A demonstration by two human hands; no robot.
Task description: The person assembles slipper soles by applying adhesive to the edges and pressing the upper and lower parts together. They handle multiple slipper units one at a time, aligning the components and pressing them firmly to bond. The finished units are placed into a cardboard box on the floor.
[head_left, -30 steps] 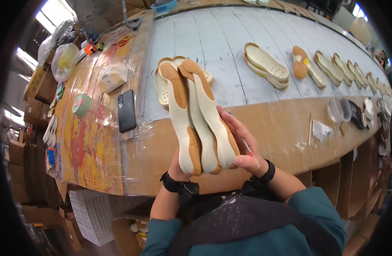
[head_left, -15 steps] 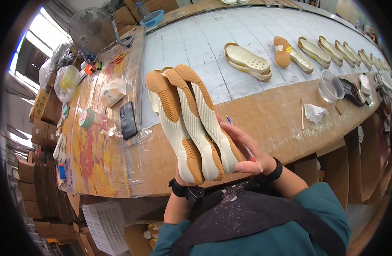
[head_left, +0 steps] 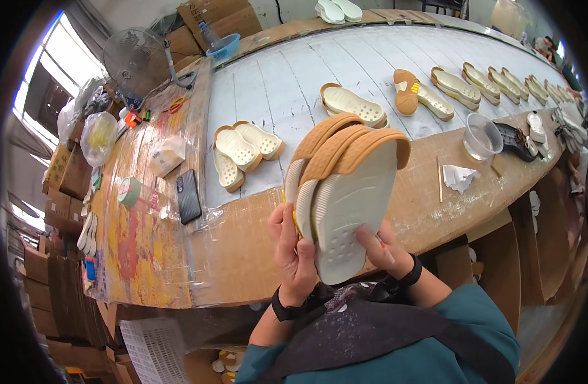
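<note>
Several cream shoe soles (head_left: 353, 200) with tan, textured toe ends are stacked together, raised above the front edge of the table and tilted with toes up. The outermost one shows its inner face, with small round dimples near the heel. Along the stack's left side, my left hand (head_left: 293, 253) is closed on the soles. My right hand (head_left: 389, 249) grips from the right, its thumb pressed on the dimpled face. A thin pen with a red part (head_left: 383, 246) shows in my right hand; most of it is hidden. Behind the stack, loose soles (head_left: 237, 148) lie on the white tabletop.
More soles (head_left: 455, 88) stand in a row toward the far right. A clear plastic cup (head_left: 482, 137), crumpled tissue (head_left: 459, 178) and thin stick (head_left: 440, 179) lie on the right front. At left are a black phone (head_left: 188, 196), bottle (head_left: 137, 192), scissors (head_left: 175, 105) and fan (head_left: 135, 51).
The stacked soles have turned from showing their outsoles and sides to showing an inner face, and have shifted right. My left hand has come into view on their left side.
</note>
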